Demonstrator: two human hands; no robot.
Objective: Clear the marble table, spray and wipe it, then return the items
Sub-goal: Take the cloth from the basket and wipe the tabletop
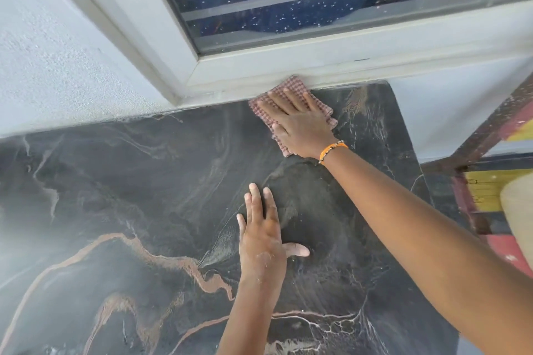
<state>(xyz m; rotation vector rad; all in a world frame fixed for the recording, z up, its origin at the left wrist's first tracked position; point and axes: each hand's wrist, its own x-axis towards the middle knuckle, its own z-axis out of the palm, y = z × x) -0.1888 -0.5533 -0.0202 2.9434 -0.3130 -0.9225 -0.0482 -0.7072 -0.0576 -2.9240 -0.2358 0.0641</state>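
Observation:
The black marble table with copper and white veins fills the lower view. My right hand lies flat, fingers spread, pressing a pink waffle-weave cloth onto the table's far edge, right under the window sill. An orange bracelet sits on that wrist. My left hand rests palm down on the bare marble nearer to me, fingers apart, holding nothing. Wet streaks and a darker wiped patch show on the marble between the two hands.
A white window frame and textured white wall border the table's far side. To the right, past the table's edge, stands a red, yellow and dark painted structure. No items stand on the marble.

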